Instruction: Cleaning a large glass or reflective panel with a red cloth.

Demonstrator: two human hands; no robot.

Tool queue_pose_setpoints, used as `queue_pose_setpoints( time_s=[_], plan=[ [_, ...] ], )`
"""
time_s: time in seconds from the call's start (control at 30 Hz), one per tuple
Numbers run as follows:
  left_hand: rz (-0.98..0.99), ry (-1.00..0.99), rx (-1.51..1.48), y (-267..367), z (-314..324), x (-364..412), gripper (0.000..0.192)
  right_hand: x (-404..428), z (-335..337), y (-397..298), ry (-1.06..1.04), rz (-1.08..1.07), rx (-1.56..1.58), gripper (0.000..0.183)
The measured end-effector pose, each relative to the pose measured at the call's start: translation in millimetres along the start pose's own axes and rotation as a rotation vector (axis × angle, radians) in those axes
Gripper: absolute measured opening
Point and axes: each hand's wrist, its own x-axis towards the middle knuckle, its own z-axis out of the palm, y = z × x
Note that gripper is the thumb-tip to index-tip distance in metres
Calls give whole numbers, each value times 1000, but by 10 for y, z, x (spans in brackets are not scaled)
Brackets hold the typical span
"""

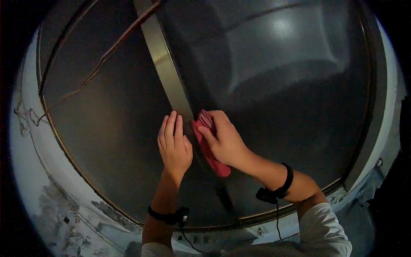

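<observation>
A dark, smooth panel point(128, 154) in a thin gold-edged frame fills most of the view, crossed by a pale metal strip point(165, 70) that slants down from the top. My left hand point(175, 146) lies flat at the lower end of the strip, fingers extended and holding nothing. Just to its right, my right hand point(223, 138) grips a folded red cloth point(205, 147) against the strip's right edge. The cloth's lower end hangs out below my palm. Where the strip runs beneath the hands is hard to see.
A reddish-brown cord point(112, 48) runs from the top towards tangled string point(24, 115) on the pale wall point(48, 151) at left. A dark curved cable point(61, 41) hangs at upper left. Both wrists wear black bands point(287, 180) with thin cables.
</observation>
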Motion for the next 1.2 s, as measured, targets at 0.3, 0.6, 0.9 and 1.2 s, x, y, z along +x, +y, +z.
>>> queue_pose_setpoints(
  time_s=[0.3,0.6,0.9,1.2],
  plan=[
    [-66,68,219,-543,-116,346,61,1039,183,-349,18,-43,-138,38],
    [85,74,229,-694,-352,921,61,2344,41,-763,191,-188,-325,44],
    [54,75,275,-650,-400,969,65,3900,-1,-1236,394,-285,-407,47],
    [82,87,216,-607,-405,887,64,4266,-265,-1265,227,-367,-251,57]
  ],
)
